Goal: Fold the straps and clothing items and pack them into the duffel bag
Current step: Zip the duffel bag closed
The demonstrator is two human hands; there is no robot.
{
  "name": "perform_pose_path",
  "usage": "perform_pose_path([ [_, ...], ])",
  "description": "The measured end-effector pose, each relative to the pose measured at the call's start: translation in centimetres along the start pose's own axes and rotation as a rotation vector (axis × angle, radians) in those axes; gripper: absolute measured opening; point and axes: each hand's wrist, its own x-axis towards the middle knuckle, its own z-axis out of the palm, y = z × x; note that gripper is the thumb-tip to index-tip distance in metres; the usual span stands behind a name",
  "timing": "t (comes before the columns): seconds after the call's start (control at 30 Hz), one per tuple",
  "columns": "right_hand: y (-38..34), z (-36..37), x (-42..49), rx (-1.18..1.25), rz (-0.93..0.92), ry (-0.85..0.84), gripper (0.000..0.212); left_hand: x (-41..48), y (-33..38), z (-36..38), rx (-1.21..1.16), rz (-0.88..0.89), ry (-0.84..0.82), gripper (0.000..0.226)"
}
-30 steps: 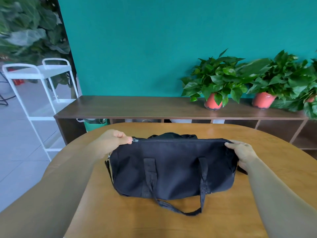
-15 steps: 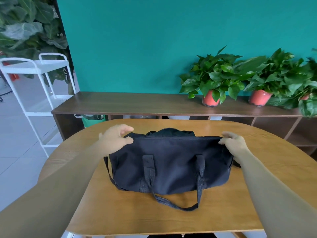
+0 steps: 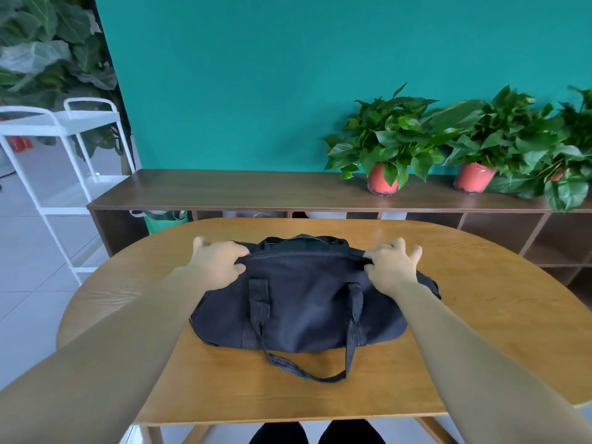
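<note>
A tidy indoor room — teal wall (image 3: 256, 75), potted plants (image 3: 387, 145), wooden sideboard (image 3: 240, 190).

The left hand (image 3: 217, 264) covers one end of the duffel bag (image 3: 304, 309), hiding the zip (image 3: 304, 255) there. Whether its fingers pinch the fabric cannot be told. The right hand (image 3: 389, 267) masks the other end likewise. Beyond both hands the bag's far side is out of sight, and both forearms run off the bottom edge.
</note>
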Motion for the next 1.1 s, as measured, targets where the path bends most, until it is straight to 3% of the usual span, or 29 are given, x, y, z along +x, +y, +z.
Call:
perform_pose_path([
  [0.13,0.2,-0.4,1.3,0.089,0.029,0.091,0.019,1.2,-0.9,0.0,-0.001,-0.026,0.049,0.026],
  [0.23,0.0,-1.3,2.7,0.204,0.04,0.162,0.025,2.6,-1.3,-1.1,0.049,-0.05,0.068,0.029],
  [0.37,-0.6,-2.2,5.3,0.274,0.054,0.183,0.026,4.9,-2.1,-2.0,0.026,-0.069,0.073,0.019],
  [0.47,-1.1,-2.3,7.4,0.271,0.053,0.168,0.018,6.6,-2.7,-2.3,-0.004,-0.093,0.073,0.025],
  [0.77,-2.3,-4.1,14.1,0.359,0.041,0.094,0.027,13.0,-4.4,-4.3,-0.155,-0.163,0.018,0.033],
  [1.1,-5.3,-12.0,18.4,0.377,0.063,-0.004,0.023,15.6,-6.7,-10.9,-0.187,-0.222,-0.032,0.033],
])
